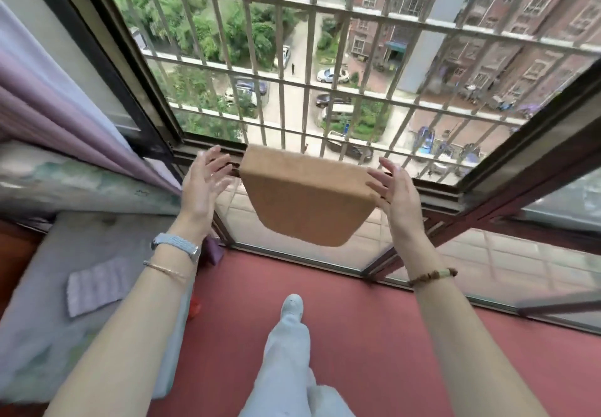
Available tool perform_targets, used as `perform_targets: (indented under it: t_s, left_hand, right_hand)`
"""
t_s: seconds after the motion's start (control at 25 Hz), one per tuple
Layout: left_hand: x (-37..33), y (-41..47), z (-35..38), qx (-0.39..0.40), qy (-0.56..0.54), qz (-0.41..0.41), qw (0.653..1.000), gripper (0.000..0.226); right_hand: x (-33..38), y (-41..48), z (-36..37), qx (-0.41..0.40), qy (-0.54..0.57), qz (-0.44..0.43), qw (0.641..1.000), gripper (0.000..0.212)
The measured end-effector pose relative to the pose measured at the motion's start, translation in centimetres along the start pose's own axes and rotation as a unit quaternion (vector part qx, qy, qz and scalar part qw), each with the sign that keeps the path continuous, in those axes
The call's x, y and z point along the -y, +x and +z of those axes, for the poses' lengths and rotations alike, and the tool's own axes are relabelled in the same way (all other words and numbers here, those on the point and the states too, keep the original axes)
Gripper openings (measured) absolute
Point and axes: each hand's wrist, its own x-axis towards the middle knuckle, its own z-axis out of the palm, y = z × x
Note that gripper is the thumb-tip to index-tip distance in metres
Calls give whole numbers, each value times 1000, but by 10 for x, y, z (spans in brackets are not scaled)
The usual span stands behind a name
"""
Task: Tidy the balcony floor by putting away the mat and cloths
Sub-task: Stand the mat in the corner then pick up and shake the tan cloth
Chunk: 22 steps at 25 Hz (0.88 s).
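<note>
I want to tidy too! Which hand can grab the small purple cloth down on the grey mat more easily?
Probably the left hand. The small purple cloth lies on the grey mat on the person's left side, under the left arm. The right hand is across by the brown mat.

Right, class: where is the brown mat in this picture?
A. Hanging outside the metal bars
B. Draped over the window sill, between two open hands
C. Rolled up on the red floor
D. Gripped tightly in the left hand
B: the mat hangs folded over the sill, with the left hand and right hand open at its sides.
</note>
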Motion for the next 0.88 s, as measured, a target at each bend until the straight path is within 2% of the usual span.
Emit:
perform_targets:
  t_s: [0.28,0.6,0.88]
  left_hand:
    - [-2,-95,-42,-10,-49,15,999,51]
    - [-6,-151,-135,-77,-70,32,994,53]
    - [-14,-194,-215,-104,-92,40,989,53]
  right_hand:
    - [-2,-64,9,57,42,-5,998,44]
    - [-8,-114,75,136,66,13,988,47]
    - [-20,-177,142,183,60,17,981,48]
